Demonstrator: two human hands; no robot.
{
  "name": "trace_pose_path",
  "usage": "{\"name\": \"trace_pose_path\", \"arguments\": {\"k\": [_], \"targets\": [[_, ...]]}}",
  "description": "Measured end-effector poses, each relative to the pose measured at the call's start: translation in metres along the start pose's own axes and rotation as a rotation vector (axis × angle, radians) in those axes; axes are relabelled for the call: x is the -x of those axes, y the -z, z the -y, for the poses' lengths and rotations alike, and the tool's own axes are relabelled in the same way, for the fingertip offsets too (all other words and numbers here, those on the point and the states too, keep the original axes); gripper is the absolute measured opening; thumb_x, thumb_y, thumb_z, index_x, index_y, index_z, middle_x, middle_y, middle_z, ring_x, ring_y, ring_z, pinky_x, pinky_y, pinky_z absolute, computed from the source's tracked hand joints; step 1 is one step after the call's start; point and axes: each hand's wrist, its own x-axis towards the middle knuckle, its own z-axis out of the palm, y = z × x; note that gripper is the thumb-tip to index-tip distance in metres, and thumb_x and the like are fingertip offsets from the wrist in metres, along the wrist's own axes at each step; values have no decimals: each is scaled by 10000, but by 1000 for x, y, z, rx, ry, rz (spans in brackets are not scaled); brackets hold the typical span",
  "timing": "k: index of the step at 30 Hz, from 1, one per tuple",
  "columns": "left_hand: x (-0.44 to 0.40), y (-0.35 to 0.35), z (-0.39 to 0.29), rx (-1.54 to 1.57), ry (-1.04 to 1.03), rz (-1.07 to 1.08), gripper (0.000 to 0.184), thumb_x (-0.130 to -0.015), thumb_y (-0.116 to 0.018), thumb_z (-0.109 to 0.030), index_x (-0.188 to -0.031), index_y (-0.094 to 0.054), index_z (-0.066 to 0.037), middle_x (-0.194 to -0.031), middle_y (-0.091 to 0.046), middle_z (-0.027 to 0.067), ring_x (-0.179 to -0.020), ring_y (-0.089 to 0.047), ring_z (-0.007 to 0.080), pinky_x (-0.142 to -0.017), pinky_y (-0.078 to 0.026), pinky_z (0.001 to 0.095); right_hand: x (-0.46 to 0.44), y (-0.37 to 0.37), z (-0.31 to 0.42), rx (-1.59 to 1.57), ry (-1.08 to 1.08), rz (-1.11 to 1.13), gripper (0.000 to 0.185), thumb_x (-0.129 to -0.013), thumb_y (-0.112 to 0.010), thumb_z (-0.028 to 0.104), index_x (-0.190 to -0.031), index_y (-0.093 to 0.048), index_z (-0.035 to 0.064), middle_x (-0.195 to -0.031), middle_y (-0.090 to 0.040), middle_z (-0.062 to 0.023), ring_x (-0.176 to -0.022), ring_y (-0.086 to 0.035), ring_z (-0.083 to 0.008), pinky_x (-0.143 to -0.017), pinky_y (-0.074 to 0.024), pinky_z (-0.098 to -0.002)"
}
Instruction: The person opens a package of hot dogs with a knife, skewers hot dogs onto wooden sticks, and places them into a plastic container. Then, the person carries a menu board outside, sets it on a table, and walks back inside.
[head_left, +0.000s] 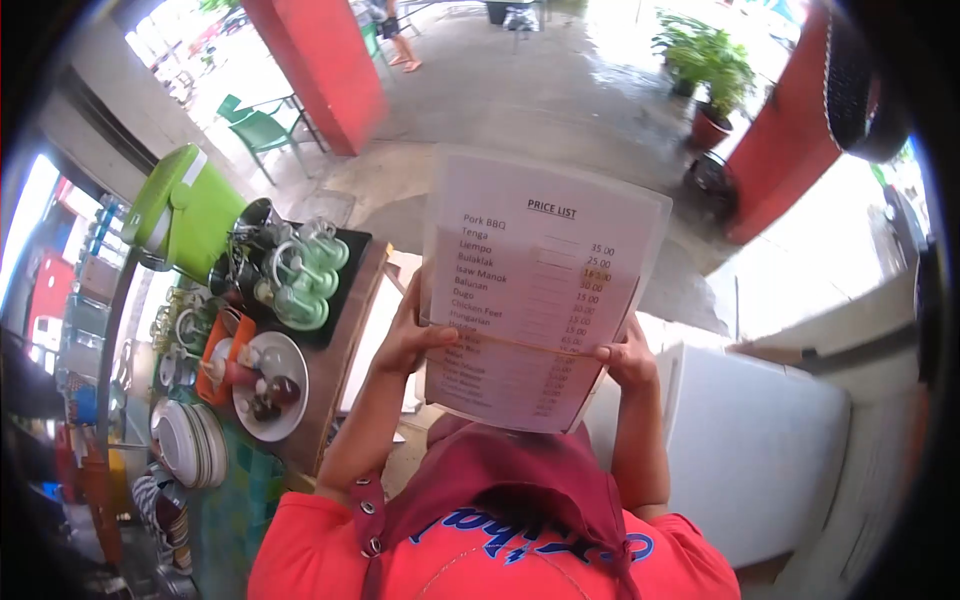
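Observation:
A price list in a clear plastic sleeve is held up in front of my chest, its printed side toward me. My left hand grips its left edge, thumb lying on the front. On the opposite edge my right hand pinches the sheet, thumb also on the front; the fingers behind are hidden. What looks like a thin rubber band runs across the sheet between the two thumbs.
To the left, a wooden table bears glass mugs, a white plate and stacked plates, beside a green cooler. A white chest stands at right. Red pillars, a green chair and potted plants are farther off.

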Motion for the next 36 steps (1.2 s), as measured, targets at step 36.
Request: {"name": "trace_pose_path", "arguments": {"k": [36], "targets": [[-1039,208,298,52,523,-630,486,-823,-613,-131,-1264,-414,-84,-1009,-590,87,-873,-593,201,-714,-469,364,-841,738,158,172,660,-870,937,-654,-652,28,-1432,-131,63,-1336,-364,-171,-1196,-401,-316,-989,-352,-428]]}}
